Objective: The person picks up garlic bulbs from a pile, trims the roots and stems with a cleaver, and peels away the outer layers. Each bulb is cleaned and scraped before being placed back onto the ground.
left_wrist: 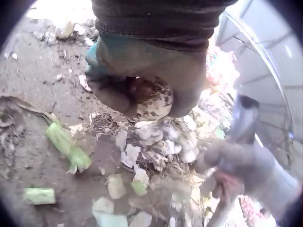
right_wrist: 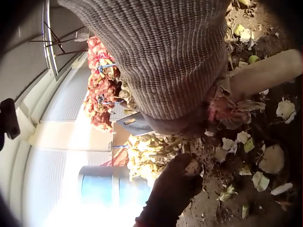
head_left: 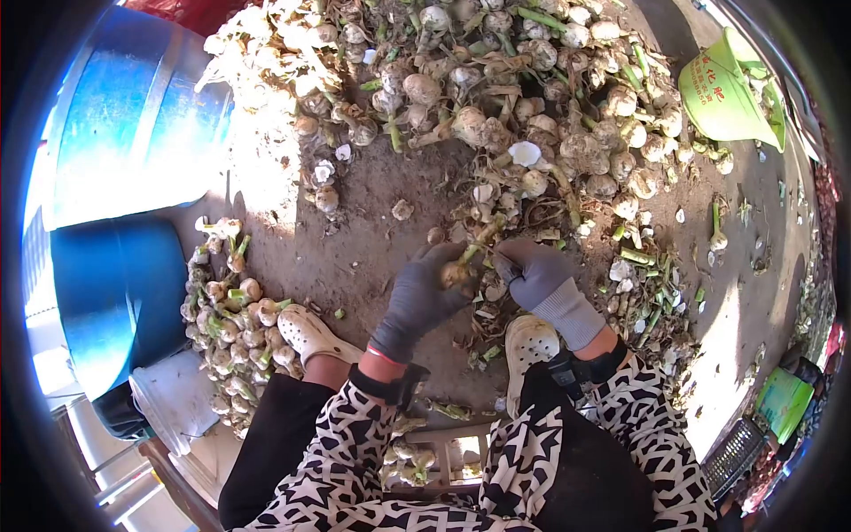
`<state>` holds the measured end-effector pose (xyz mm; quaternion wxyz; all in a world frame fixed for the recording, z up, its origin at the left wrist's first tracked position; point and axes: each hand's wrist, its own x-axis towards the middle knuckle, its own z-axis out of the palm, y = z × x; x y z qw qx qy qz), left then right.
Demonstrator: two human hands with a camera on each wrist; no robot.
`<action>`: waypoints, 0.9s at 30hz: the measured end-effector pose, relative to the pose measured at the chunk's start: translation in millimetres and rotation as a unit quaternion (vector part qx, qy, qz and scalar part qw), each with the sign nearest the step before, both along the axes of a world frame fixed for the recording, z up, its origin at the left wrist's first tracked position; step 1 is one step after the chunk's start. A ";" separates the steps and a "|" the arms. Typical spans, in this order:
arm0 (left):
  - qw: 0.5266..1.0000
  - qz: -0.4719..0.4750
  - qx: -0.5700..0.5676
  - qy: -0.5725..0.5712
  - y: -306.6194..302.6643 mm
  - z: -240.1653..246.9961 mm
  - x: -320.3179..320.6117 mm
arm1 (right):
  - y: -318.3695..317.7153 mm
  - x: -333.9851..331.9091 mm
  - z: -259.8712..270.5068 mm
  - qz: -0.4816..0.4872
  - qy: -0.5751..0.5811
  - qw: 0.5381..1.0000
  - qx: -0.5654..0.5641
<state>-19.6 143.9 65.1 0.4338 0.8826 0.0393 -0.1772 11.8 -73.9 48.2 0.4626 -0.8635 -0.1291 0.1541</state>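
Tan, round, soil-marked garlic bulb (head_left: 455, 274): between the 2 hands, greenish stalk (head_left: 484, 234) attached.
Grey-gloved left hand (head_left: 424, 297): fingers curled round the bulb.
Grey-gloved right hand (head_left: 536, 277): right of the bulb, gripping a pale cylindrical rod (right_wrist: 270, 71), perhaps a tool handle.
Stalk: trimming seems in hand; next calls for steadying the bulb and cutting clear of fingers.
Dusty, long-stalked garlic heap (head_left: 479, 129): beyond the bulb.

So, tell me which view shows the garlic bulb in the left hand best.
The head view: it shows the garlic bulb in the left hand together with its stalk. The left wrist view shows its dirt-speckled side, partly covered by the hand; the right wrist view shows only a small, dim part.
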 end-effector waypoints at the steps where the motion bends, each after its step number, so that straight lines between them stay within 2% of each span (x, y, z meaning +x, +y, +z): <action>1: 0.999 -0.028 -0.027 -0.033 -5.5 18.5 -8.1 | -2.5 -3.4 -4.4 0.030 0.055 0.996 -0.060; 2: 0.994 -0.058 -0.053 -0.071 -8.1 31.6 -14.8 | -4.2 -5.6 -11.0 0.058 0.105 0.986 -0.118; 3: 0.990 -0.074 -0.076 -0.092 -6.0 39.8 -19.9 | -13.0 -12.9 -33.4 0.085 0.133 0.957 -0.245; 4: 0.989 -0.076 -0.071 -0.104 -1.9 46.7 -22.3 | -25.2 -25.0 -30.3 0.082 0.121 0.959 -0.242; 6: 0.990 -0.091 0.008 -0.103 5.5 53.5 -25.9 | -38.6 -46.1 -32.5 -0.004 0.109 0.973 -0.201; 7: 0.995 -0.077 0.021 -0.059 4.3 56.8 -27.0 | -33.9 -44.4 -16.6 0.002 0.101 0.976 -0.195; 8: 0.994 -0.078 0.027 -0.066 -0.7 61.4 -26.0 | -30.0 -42.0 16.2 -0.009 0.104 0.994 -0.035; 9: 0.998 -0.065 0.008 -0.018 -8.3 67.3 -24.8 | -25.7 -39.1 39.2 -0.020 0.102 0.987 0.123; 10: 0.998 -0.051 -0.012 0.032 -14.8 72.7 -22.9 | -19.5 -34.8 48.8 -0.021 0.096 0.987 0.125; 12: 0.997 -0.052 -0.004 0.048 -24.4 75.2 -18.2 | -10.5 -23.1 64.1 0.078 0.120 0.972 0.185; 13: 0.985 0.006 -0.170 0.024 -31.5 67.8 -23.4 | -13.0 -18.6 59.1 0.054 0.274 0.943 0.181; 14: 0.941 0.063 -0.332 0.001 -35.3 62.9 -24.4 | -10.9 -16.3 49.6 0.055 0.270 0.944 0.179; 15: 0.915 0.095 -0.388 0.052 -38.5 78.1 -24.0 | -8.6 -17.5 35.2 -0.009 0.350 0.872 0.342; 16: 0.914 0.099 -0.390 0.058 -38.4 76.4 -24.2 | -6.5 -21.7 17.9 -0.076 0.419 0.761 0.490; 17: 0.975 0.022 -0.213 -0.063 -38.1 73.4 -25.3 | 2.1 -20.1 20.9 -0.109 0.446 0.740 0.492; 18: 0.982 -0.060 -0.025 -0.175 -38.4 70.0 -29.1 | -0.1 -22.1 31.3 -0.113 0.485 0.706 0.504; 19: 0.975 -0.048 0.001 -0.219 -41.3 63.9 -32.2 | 5.9 -27.7 28.7 -0.143 0.496 0.683 0.516; 20: 0.978 -0.046 0.000 -0.204 -44.3 59.3 -37.6 | 8.6 -33.7 26.3 -0.173 0.504 0.661 0.528; 21: 0.971 0.037 -0.222 -0.086 -46.9 55.8 -42.4 | 3.4 -35.3 27.6 -0.179 0.512 0.655 0.526; 22: 0.895 0.120 -0.428 0.030 -48.4 54.7 -44.7 | -6.8 -31.4 34.6 -0.135 0.454 0.780 0.410; 23: 0.892 0.114 -0.437 0.020 -47.8 56.4 -43.9 | -14.0 -26.0 44.4 -0.084 0.375 0.880 0.281; 24: 0.892 0.113 -0.438 0.018 -45.7 58.4 -41.7 | -17.8 -22.7 57.3 -0.082 0.372 0.881 0.281; 25: 0.892 0.105 -0.439 0.011 -42.7 60.6 -40.6 | -22.1 -20.7 71.7 0.014 0.165 0.972 0.165; 26: 0.893 0.098 -0.440 0.007 -40.8 62.5 -40.9 | -25.9 -20.8 82.4 0.109 -0.053 0.992 0.037; 27: 0.892 0.097 -0.441 0.008 -40.6 64.2 -41.0 | -29.9 -23.1 88.2 0.175 -0.131 0.973 -0.072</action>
